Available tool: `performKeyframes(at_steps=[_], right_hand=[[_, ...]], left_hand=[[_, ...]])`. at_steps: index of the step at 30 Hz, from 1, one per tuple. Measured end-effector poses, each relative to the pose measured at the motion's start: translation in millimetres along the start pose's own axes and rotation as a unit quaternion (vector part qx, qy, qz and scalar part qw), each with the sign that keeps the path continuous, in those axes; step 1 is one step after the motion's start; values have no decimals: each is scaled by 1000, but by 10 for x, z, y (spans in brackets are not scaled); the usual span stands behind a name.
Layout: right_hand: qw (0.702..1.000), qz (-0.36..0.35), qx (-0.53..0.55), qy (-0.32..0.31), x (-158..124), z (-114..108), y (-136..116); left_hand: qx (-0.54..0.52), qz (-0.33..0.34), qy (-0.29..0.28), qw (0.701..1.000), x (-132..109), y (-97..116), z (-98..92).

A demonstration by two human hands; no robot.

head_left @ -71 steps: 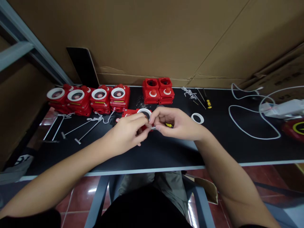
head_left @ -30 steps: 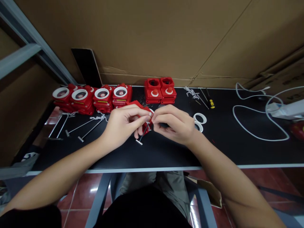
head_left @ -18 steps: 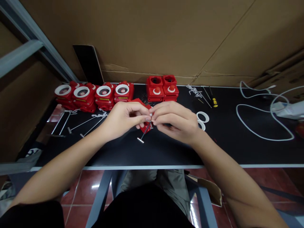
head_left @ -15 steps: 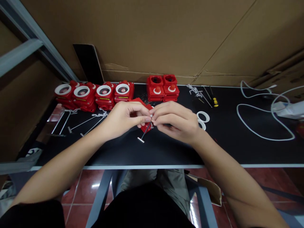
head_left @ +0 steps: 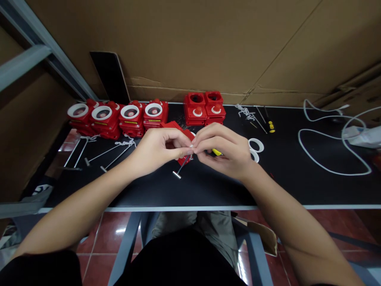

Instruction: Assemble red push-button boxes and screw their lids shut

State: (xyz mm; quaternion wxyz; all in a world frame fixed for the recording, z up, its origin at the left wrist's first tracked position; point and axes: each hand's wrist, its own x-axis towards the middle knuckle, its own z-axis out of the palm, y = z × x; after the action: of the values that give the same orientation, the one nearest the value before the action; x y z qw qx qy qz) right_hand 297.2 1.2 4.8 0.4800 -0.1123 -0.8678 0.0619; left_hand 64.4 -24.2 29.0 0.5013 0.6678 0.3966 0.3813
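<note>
My left hand (head_left: 165,149) and my right hand (head_left: 223,149) meet fingertip to fingertip over the table, both closed in a pinch. Between them shows a tiny white bit (head_left: 191,146), which looks like string. A small metal hammer (head_left: 176,174) with a T-shaped head slants down from under the fingers of my left hand; its upper end is hidden. Below and behind the hands lies a red housing (head_left: 176,126), mostly covered. Something yellow (head_left: 216,152) peeks out between the fingers of my right hand.
Red sounder units with white rings (head_left: 130,119) line the back left. Two red units (head_left: 205,109) stand mid-back. Several hammers (head_left: 104,159) with white string lie left. White rings (head_left: 256,145), tangled string (head_left: 245,112), yellow pieces (head_left: 271,127) and a white cable (head_left: 321,171) lie right.
The fingertips have drawn closer together over the white bit, and my right hand has risen slightly. Something yellow now shows at my right hand's fingers.
</note>
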Motion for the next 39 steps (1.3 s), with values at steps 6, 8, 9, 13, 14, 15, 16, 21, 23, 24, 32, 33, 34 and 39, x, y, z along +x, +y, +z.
performKeyframes(at_steps=[6, 8, 9, 13, 14, 15, 16, 21, 23, 24, 32, 33, 34, 39], right_hand=[[1000, -6, -27, 1, -10, 3, 1], [999, -13, -35, -3, -19, 2, 4], [999, -17, -38, -7, -24, 1, 5], [998, -30, -49, -19, -40, -10, 1], [998, -32, -50, -20, -43, -13, -3], [998, -34, -51, -22, -44, -15, -9], [998, -37, -53, -24, -45, -17, -17], [997, -32, -63, -29, -29, -11, -54], [998, -22, -63, -17, -17, -8, -60], [998, -14, -59, -10, -10, -7, -61], [970, 173, 171, 8, 37, -33, -78], [952, 213, 218, 13, 46, -34, -83], [932, 252, 261, 18, 56, -35, -88], [845, 357, 397, 41, 82, -22, -82]], left_hand=[[-18, -25, 14, 999, 2, -34, 27], [-13, -25, 19, 999, -7, -44, 28], [-10, -22, 20, 999, -13, -48, 30], [19, 17, 23, 999, -37, -59, 44], [34, 37, 26, 998, -41, -63, 50], [51, 59, 30, 996, -45, -67, 55], [69, 81, 34, 994, -47, -71, 59], [108, 132, 36, 985, -48, -71, 57], [105, 129, 36, 985, -49, -62, 50], [102, 125, 37, 986, -49, -57, 48], [40, 71, -19, 996, -22, -25, 4], [31, 64, -35, 997, -19, -14, -4], [22, 57, -49, 997, -17, -1, -11], [-26, 27, -73, 997, -20, 50, -15]])
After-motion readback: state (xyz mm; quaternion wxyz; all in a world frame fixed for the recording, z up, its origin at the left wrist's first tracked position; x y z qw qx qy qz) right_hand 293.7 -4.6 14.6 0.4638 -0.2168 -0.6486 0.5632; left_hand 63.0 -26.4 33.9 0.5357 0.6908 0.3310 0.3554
